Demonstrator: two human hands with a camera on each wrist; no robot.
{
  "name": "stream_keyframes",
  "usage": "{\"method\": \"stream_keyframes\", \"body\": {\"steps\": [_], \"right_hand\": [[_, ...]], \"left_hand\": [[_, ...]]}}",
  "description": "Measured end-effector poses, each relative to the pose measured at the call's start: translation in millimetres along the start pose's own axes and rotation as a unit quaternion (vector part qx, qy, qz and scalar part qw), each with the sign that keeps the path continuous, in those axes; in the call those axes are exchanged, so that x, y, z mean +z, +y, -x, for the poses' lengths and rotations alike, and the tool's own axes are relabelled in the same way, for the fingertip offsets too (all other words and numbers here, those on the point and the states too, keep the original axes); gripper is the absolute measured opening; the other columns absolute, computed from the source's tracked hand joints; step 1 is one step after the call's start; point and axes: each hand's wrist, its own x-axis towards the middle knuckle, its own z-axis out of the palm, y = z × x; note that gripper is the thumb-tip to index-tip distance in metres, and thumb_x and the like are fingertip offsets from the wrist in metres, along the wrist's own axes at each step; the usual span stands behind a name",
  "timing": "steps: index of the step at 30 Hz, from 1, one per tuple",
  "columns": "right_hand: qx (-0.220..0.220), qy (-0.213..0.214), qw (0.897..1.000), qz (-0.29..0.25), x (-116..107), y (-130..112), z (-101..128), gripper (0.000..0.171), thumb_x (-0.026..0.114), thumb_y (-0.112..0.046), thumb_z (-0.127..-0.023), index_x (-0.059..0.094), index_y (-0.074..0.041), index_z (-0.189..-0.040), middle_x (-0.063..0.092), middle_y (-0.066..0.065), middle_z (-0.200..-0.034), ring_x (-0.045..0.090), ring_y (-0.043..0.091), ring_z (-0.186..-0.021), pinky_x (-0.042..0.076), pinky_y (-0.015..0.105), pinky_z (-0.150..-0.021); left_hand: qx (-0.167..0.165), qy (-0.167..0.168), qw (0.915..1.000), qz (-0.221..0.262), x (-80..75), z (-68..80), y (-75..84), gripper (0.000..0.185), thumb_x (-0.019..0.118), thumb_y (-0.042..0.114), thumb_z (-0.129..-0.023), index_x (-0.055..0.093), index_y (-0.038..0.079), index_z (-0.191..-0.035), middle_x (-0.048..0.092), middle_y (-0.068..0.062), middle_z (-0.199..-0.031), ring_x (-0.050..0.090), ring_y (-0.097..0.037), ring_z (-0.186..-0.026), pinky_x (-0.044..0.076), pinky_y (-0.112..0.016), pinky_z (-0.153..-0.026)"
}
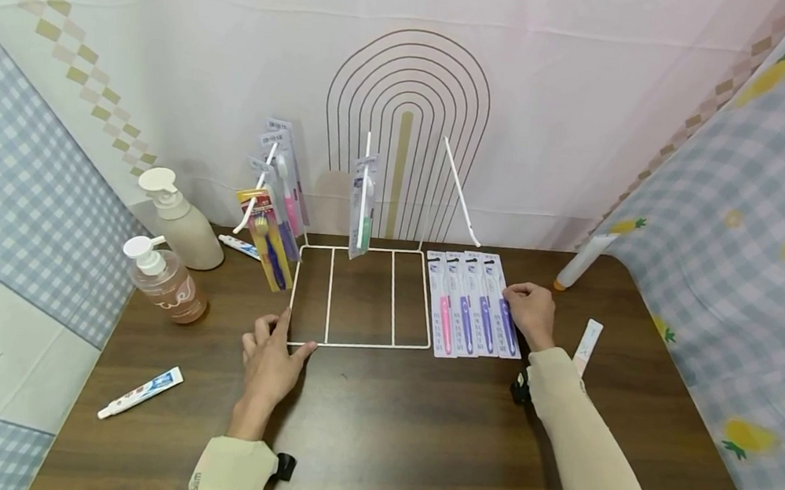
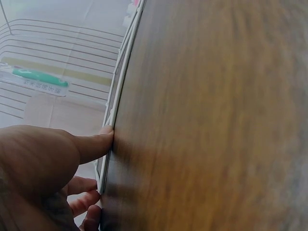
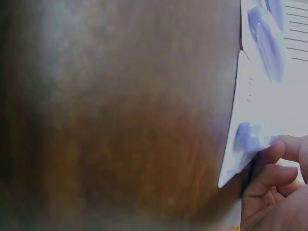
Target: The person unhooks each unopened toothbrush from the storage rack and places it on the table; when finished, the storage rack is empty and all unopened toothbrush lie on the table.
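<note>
My left hand [image 1: 270, 367] is at the front left corner of a white wire rack [image 1: 357, 346], thumb on the front bar and index finger along the side. Its thumb also shows against the bar in the left wrist view. To the right of the rack, a row of several packaged toothbrushes lies flat, one with a pink handle [image 1: 446, 325]. My right hand [image 1: 531, 313] pinches the right edge of the end packaged toothbrush [image 1: 507, 327], whose handle is purple. In the right wrist view, thumb and index finger meet at the edge of that package [image 3: 233, 156].
Toothbrush packs [image 1: 287, 164] and a red-yellow pack [image 1: 267, 241] hang on the rack's left hook, another pack [image 1: 360, 210] in the middle. Pump bottles [image 1: 178, 295] and toothpaste tubes [image 1: 140, 393] stand or lie left. A white tube [image 1: 584, 262] and slim box [image 1: 588, 343] are right.
</note>
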Motion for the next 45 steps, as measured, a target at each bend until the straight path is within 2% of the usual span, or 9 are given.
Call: {"method": "stream_keyframes", "body": {"steps": [6,12,16,20,24,27,34,39,45], "right_hand": [[0.006,0.007,1.0,-0.001,2,0,2,0.032,0.068,-0.025,-0.114,0.081,0.001,-0.128,0.081,0.023,-0.122,0.072,0.025,-0.097,0.05,0.027,-0.079],[0.004,0.009,1.0,-0.001,1,-1,3,0.033,0.068,-0.025,-0.114,0.08,0.002,-0.129,0.081,0.024,-0.122,0.072,0.027,-0.098,0.05,0.029,-0.08],[-0.02,0.01,1.0,0.015,3,-4,5,0.035,0.065,-0.025,-0.116,0.077,0.003,-0.133,0.079,0.025,-0.123,0.071,0.03,-0.099,0.05,0.032,-0.082],[-0.055,0.032,0.997,0.034,7,-16,7,0.034,0.062,-0.025,-0.116,0.075,-0.001,-0.136,0.075,0.021,-0.123,0.069,0.034,-0.104,0.051,0.043,-0.087],[-0.106,0.048,0.992,0.046,13,-39,11,0.034,0.061,-0.025,-0.115,0.075,-0.003,-0.138,0.073,0.019,-0.127,0.069,0.039,-0.113,0.054,0.058,-0.095],[-0.164,0.032,0.984,0.057,19,-61,15,0.032,0.062,-0.021,-0.115,0.076,-0.002,-0.136,0.073,0.02,-0.13,0.07,0.041,-0.115,0.056,0.061,-0.099],[-0.31,-0.061,0.948,0.048,38,-127,30,0.029,0.067,-0.014,-0.113,0.078,0.004,-0.132,0.079,0.026,-0.129,0.077,0.044,-0.115,0.063,0.057,-0.103],[-0.343,-0.12,0.932,0.016,44,-171,46,0.039,0.071,-0.014,-0.112,0.071,0.007,-0.145,0.075,0.026,-0.135,0.076,0.042,-0.116,0.063,0.053,-0.106],[-0.35,-0.14,0.926,0.019,47,-214,62,0.065,0.075,-0.018,-0.111,0.05,0.003,-0.168,0.063,0.025,-0.157,0.076,0.036,-0.112,0.063,0.05,-0.104]], "left_hand": [[0.005,0.016,0.9998,0.007,2.8,-1.1,-1.7,0.081,0.08,0.028,-0.108,0.042,0.002,-0.175,0.041,-0.028,-0.163,0.037,-0.055,-0.134,0.036,-0.067,-0.112],[0.0,0.008,1.0,0.005,2.1,-1.5,-1.0,0.081,0.078,0.027,-0.109,0.04,0.002,-0.176,0.04,-0.027,-0.164,0.036,-0.053,-0.134,0.035,-0.067,-0.114],[0.0,0.004,1.0,0.005,2.2,-1.8,-1.1,0.082,0.078,0.028,-0.11,0.039,0.002,-0.177,0.039,-0.027,-0.164,0.035,-0.053,-0.135,0.035,-0.067,-0.114],[0.001,0.005,1.0,0.004,2.1,-1.8,-1.4,0.082,0.078,0.028,-0.11,0.039,0.002,-0.177,0.039,-0.027,-0.164,0.035,-0.054,-0.135,0.035,-0.067,-0.115],[-0.001,0.004,1.0,0.005,2.5,-1.9,-2.4,0.082,0.078,0.028,-0.11,0.038,0.001,-0.177,0.038,-0.028,-0.164,0.034,-0.055,-0.136,0.034,-0.068,-0.115],[-0.002,0.001,1.0,0.006,2.1,-1.6,-2.5,0.082,0.077,0.028,-0.11,0.037,0.002,-0.177,0.037,-0.027,-0.165,0.034,-0.054,-0.138,0.034,-0.068,-0.116],[-0.002,0.004,1.0,0.008,0.7,0.0,-3.4,0.081,0.078,0.027,-0.11,0.038,0.002,-0.177,0.038,-0.027,-0.165,0.033,-0.055,-0.138,0.034,-0.069,-0.117],[-0.002,0.005,1.0,0.003,0.7,-0.6,-3.8,0.083,0.079,0.028,-0.109,0.039,0.003,-0.177,0.038,-0.027,-0.166,0.034,-0.055,-0.138,0.034,-0.069,-0.116],[-0.001,0.003,1.0,0.0,2.4,-3.0,-1.7,0.081,0.078,0.029,-0.11,0.039,0.003,-0.176,0.039,-0.028,-0.165,0.036,-0.054,-0.135,0.037,-0.068,-0.112]]}}
